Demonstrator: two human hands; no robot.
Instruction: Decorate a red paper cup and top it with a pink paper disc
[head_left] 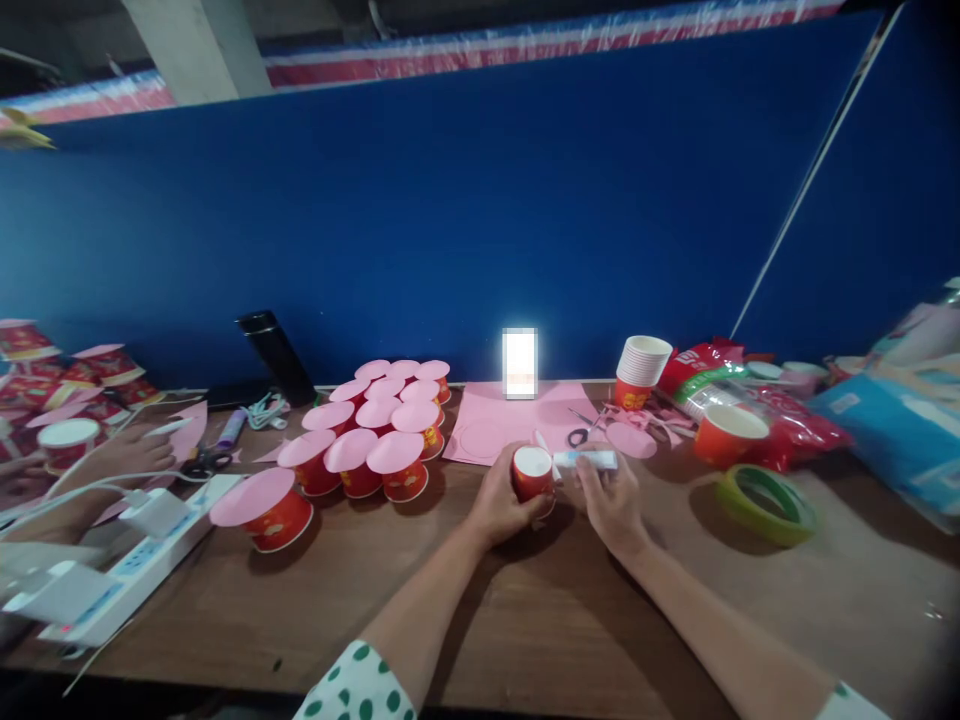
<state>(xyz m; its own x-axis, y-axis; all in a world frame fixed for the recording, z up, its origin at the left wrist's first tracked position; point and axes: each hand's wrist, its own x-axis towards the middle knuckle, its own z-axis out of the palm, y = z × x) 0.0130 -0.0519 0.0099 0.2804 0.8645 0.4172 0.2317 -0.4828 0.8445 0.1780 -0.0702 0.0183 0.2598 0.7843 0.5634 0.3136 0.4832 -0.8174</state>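
My left hand (501, 505) is wrapped round a red paper cup (531, 486), whose white round end faces up. In my right hand (616, 505) is a pale glue stick (600, 460), lying nearly level with its tip at the cup's right edge. Whether the tip touches the cup, I cannot tell. Just behind my hands lies a pink paper sheet (480, 410) with circle outlines on it. Scissors (577, 436) rest on its right part, near a cut pink paper disc (630, 440).
Several upturned red cups topped with pink discs (396, 453) stand left. Rightward are a cup stack (643, 360), a single cup (727, 435), green tape (769, 505) and a red plastic bag (802, 425). A power strip (161, 550) lies near another person's hand (135, 450).
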